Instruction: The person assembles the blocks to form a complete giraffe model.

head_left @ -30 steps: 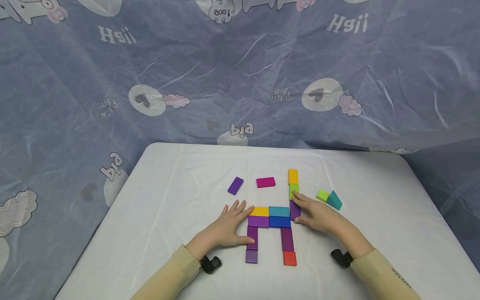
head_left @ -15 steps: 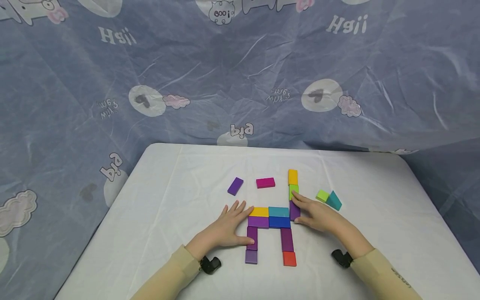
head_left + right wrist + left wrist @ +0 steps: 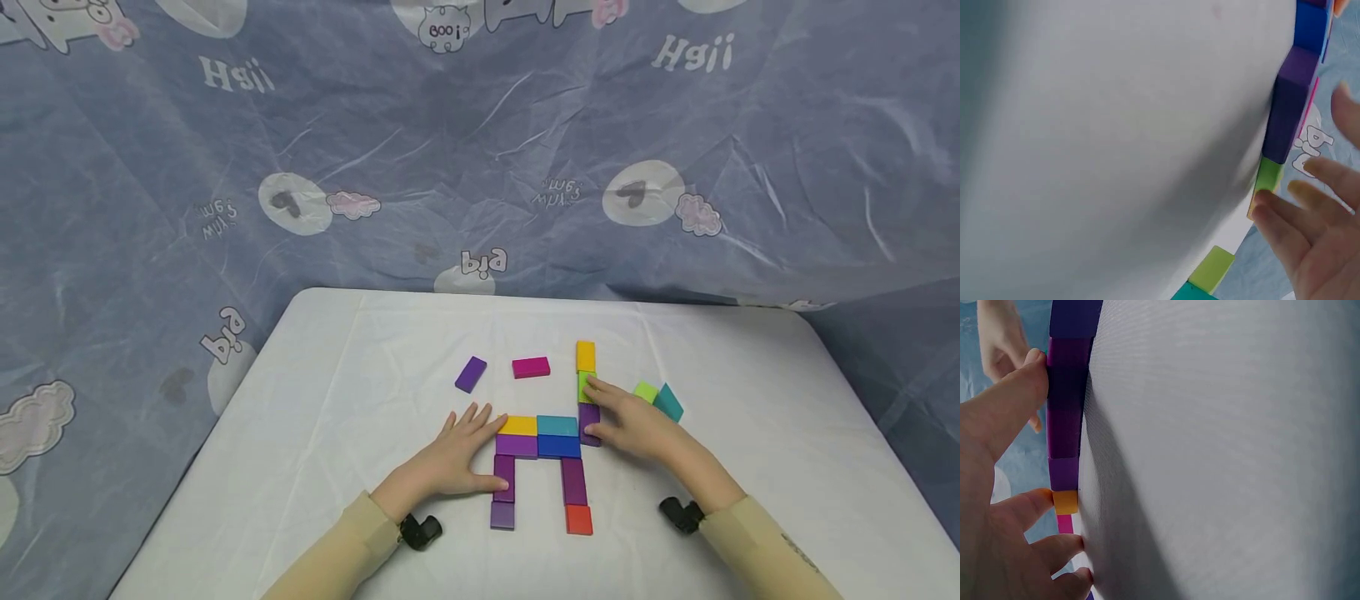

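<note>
Flat coloured blocks lie edge to edge on a white table. My left hand [image 3: 452, 460] is spread beside them. Its thumb touches the left plum block [image 3: 504, 492], and its index fingertip touches the yellow block [image 3: 1065, 502] at the body's upper left corner. Teal [image 3: 557, 426], violet [image 3: 517, 447] and blue [image 3: 558, 447] blocks complete that body. My right hand [image 3: 637, 427] is at the upright column, fingertips at the green block [image 3: 1269, 175]. In the right wrist view its thumb is lifted clear of the dark purple block [image 3: 1289, 112].
A loose purple block [image 3: 471, 375] and a magenta block [image 3: 531, 367] lie behind the body. Right of the column are a small lime block [image 3: 645, 392] and a teal wedge-like block [image 3: 669, 403]. A blue patterned sheet [image 3: 480, 150] hangs behind the table.
My right hand shifts slightly, and its thumb moves from the right edge of the dark purple block to above it. The left hand and the blocks stay in place.
</note>
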Tool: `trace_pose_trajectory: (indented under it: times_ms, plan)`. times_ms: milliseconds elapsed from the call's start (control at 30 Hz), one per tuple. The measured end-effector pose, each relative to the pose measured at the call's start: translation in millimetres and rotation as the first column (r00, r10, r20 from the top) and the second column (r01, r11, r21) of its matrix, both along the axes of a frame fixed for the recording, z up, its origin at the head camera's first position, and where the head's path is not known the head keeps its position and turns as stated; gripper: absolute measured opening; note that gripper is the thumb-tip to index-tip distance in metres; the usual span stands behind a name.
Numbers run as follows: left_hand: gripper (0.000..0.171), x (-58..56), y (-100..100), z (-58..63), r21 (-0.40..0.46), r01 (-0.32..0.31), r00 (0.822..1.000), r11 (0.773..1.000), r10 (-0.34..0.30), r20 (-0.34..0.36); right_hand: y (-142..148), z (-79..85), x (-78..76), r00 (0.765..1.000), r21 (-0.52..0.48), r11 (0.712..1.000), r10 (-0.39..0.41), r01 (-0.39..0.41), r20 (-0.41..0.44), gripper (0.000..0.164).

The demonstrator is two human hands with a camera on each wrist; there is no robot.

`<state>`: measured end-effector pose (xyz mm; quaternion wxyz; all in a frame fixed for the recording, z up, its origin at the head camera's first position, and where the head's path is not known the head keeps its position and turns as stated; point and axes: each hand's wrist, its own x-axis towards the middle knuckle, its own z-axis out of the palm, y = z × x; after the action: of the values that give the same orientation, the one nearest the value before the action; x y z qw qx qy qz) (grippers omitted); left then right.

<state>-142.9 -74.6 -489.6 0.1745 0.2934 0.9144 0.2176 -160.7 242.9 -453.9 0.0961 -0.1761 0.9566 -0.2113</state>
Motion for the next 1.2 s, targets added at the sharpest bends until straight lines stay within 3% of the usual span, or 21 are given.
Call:
trace_pose_trajectory:
  times_ms: [267,533,700,933,1200]
  plan:
    - [0.095,1.1,0.5,0.5,-0.005,-0.005,1.0,1.0,0.005,0.0,-4.3,-1.4,-25.4,0.989,-0.009,0.998,-0.071,0.07,-0.134,0.052]
    - [0.095,2.1,-0.3,0.2,0.003,-0.003,1.0,1.0,0.003,-0.004,-12.1,-6.2,-44.6,0.994,0.045,0.995,-0.086,0.089,-0.065,0.05]
    - [0.095,2.2,-0.3,1.3,0.001,-0.006,1.0,1.0,0.006,0.001,-13.7,-7.9,-47.7,0.996,0.076,0.993,-0.09,0.091,-0.022,0.049]
    - [0.096,2.3,-0.1,0.9,0.001,-0.006,1.0,1.0,0.006,0.002,-14.4,-7.8,-46.8,0.995,0.071,0.993,-0.098,0.1,-0.03,0.049]
    - [0.096,0.9,-0.2,-3.4,-0.001,-0.006,1.0,1.0,0.006,-0.008,-31.5,-0.1,-53.3,0.979,0.049,0.993,-0.093,0.104,-0.179,0.04]
